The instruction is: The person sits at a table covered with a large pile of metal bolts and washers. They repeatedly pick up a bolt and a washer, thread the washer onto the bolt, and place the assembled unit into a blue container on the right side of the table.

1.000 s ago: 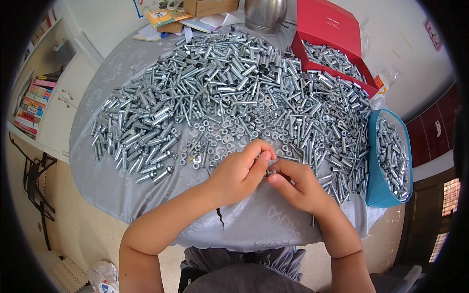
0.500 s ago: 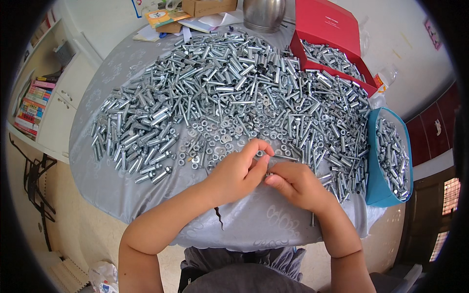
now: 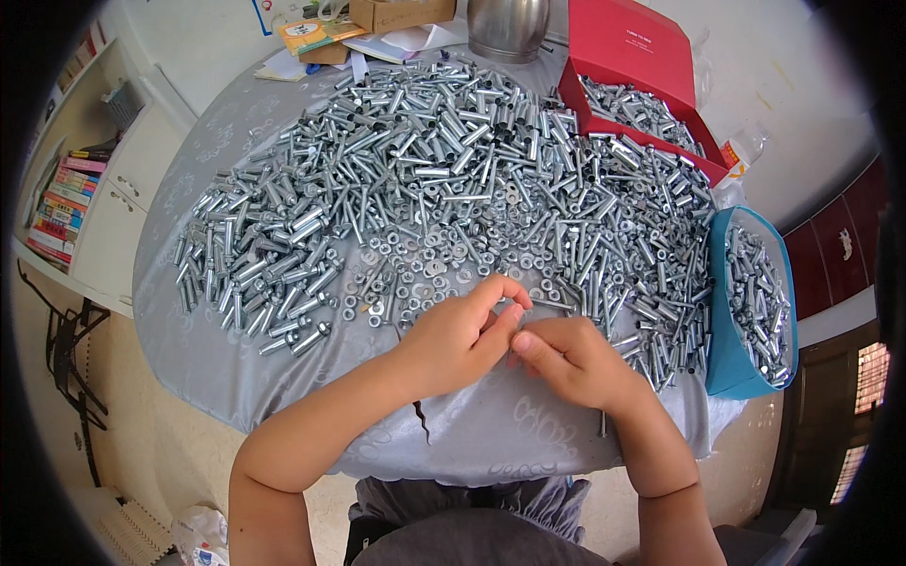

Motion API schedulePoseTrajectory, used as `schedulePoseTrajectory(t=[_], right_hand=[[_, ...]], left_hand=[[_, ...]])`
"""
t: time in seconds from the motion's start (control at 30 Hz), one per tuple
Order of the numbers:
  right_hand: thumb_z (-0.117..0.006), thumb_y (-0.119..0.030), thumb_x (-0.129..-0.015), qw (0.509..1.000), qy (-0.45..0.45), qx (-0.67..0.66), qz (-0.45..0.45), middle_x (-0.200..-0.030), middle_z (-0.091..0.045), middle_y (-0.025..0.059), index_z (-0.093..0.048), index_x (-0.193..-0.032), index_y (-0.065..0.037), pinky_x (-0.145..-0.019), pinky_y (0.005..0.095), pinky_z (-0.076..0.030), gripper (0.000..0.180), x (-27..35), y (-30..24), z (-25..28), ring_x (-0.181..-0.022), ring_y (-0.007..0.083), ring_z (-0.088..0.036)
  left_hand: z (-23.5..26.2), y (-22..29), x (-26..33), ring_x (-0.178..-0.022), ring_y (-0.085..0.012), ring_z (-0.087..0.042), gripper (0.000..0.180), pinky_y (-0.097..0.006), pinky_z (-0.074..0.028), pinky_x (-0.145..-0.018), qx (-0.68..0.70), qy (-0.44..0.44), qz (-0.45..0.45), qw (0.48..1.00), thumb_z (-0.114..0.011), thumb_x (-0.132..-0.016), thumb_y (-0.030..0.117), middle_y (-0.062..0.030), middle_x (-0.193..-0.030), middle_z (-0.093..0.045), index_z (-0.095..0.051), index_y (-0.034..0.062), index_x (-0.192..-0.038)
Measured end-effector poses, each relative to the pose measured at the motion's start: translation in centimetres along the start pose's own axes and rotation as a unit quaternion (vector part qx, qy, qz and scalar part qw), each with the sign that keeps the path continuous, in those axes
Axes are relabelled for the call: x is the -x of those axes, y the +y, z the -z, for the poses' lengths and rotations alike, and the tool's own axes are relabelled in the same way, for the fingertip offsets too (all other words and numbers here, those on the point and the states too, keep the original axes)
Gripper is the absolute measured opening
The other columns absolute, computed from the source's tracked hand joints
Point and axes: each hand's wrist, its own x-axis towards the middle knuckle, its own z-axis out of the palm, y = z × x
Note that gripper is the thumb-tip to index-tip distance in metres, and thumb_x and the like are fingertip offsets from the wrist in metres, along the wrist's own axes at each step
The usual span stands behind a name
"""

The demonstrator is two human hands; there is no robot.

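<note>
My left hand [image 3: 461,341] and my right hand [image 3: 573,359] meet fingertip to fingertip above the near part of a round table under a grey cloth [image 3: 491,434]. Together they pinch a small silver bolt [image 3: 555,304], whose shaft pokes out to the right past the fingers. The left thumb and forefinger close over its end, and what sits there is hidden. Just beyond the hands lies a scatter of washers and nuts [image 3: 429,269]. Behind that, a big heap of bolts and sleeves [image 3: 415,160] spreads across the table.
An open red box [image 3: 630,38] of bolts stands at the back right. A blue container [image 3: 731,373] of bolts hangs at the right edge. A metal pot [image 3: 510,24], a cardboard box [image 3: 401,11] and papers sit at the back. A bookshelf [image 3: 66,189] stands left.
The hands have stayed in the same spot. The fingers have shifted a little around the bolt, and the left forefinger now arches higher over it.
</note>
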Motion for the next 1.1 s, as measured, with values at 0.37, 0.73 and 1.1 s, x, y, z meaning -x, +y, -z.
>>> schedulePoseTrajectory(t=[0.37,0.73,1.1], right_hand=[[-0.055,-0.019,-0.085,0.999,0.053,-0.001,0.009,-0.064,-0.052,0.0117,-0.055,-0.078,0.0,-0.055,0.0317,-0.041,0.02,-0.2,-0.3,-0.3,-0.057,0.0222,-0.051],[-0.049,-0.026,-0.089,0.997,0.034,-0.056,-0.049,-0.064,-0.052,0.0117,-0.053,-0.082,0.0,-0.053,0.0327,-0.039,0.028,-0.1,-0.7,-0.4,-0.055,0.0202,-0.047],[-0.05,-0.028,-0.088,1.0,-0.01,0.0,-0.029,-0.059,-0.051,0.01,-0.054,-0.08,-0.001,-0.053,0.0323,-0.039,0.028,0.0,-0.7,0.0,-0.053,0.0193,-0.048]], left_hand=[[-0.2,-0.5,0.0,-0.051,0.0001,-0.035,0.014,-0.018,-0.027,-0.045,0.016,0.023,0.001,1.0,-0.042,-0.091,0.013,0.0062,-0.06,-0.041,-0.047,0.0053,-0.102],[-0.3,-0.2,0.1,-0.049,-0.0005,-0.037,0.013,-0.019,-0.029,-0.045,0.008,0.042,-0.023,0.999,-0.042,-0.091,0.012,0.004,-0.056,-0.044,-0.046,0.0047,-0.101],[0.1,0.3,0.2,-0.047,0.0,-0.035,0.015,-0.02,-0.026,-0.043,-0.013,0.016,-0.008,1.0,-0.039,-0.089,0.008,0.0053,-0.054,-0.043,-0.047,0.0064,-0.102]])
